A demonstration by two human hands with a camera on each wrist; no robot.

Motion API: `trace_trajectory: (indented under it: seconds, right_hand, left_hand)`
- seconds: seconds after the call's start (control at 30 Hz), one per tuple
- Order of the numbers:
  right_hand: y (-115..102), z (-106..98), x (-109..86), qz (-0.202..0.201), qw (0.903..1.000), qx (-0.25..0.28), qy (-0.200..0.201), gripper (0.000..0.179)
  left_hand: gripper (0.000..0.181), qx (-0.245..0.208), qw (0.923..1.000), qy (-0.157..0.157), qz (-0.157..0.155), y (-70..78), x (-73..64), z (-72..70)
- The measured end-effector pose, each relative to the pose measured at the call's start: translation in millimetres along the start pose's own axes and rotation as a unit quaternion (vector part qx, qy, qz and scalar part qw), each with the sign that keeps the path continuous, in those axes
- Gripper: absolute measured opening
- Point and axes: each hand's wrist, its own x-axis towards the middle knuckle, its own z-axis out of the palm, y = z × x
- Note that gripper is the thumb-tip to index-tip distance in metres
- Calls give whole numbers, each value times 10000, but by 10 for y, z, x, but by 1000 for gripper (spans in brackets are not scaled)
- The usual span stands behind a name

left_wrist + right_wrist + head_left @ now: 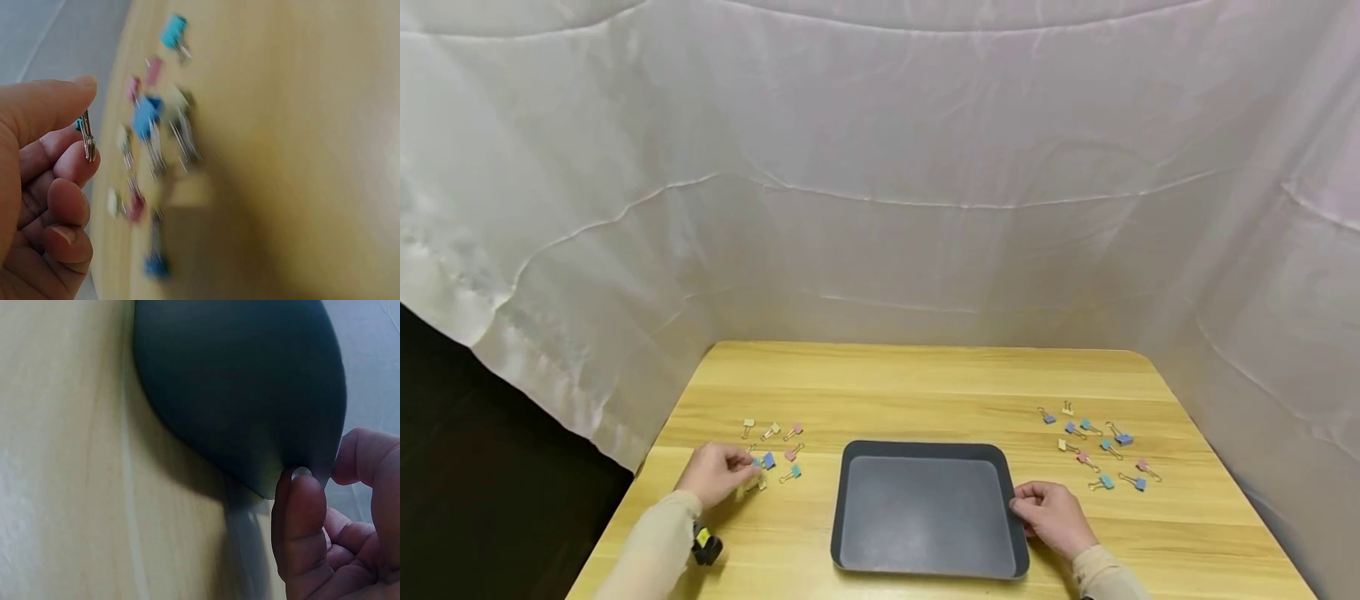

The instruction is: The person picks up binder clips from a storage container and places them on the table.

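Observation:
My left hand (718, 475) is over the left group of binder clips. In the left wrist view its thumb and forefinger pinch a small binder clip (88, 137) by the metal handles; only a bit of its teal body shows. Below it on the table lie a blue clip (146, 117), a pale yellow clip (177, 106), a teal clip (174, 31) and several others, blurred. My right hand (1051, 517) pinches the right rim of a dark grey tray (925, 517) between thumb and fingers. No clips lie in the tray.
Another group of binder clips, including a blue clip (1123, 438) and a pink clip (1143, 466), lies scattered on the wooden table (880, 392) to the right. White curtains (925, 250) hang behind and at the sides. A black and yellow object (706, 546) is at the left wrist.

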Motion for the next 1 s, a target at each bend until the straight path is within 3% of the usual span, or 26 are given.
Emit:
trace_trajectory:
  seconds: [0.17,0.37,1.0]
  right_hand:
    - [-14,-6,-8,-17,10000,-36,45,19]
    - [-16,-8,-11,-14,9999,-86,54,18]
    - [-5,-7,-15,-19,10000,6,-26,19]
  left_hand:
    - [14,157,9995,51,-285,-193,-215,-50]
    - [15,265,9984,12,-504,-314,-346,-26]
    - [19,331,9961,-35,-815,-396,-405,-12]
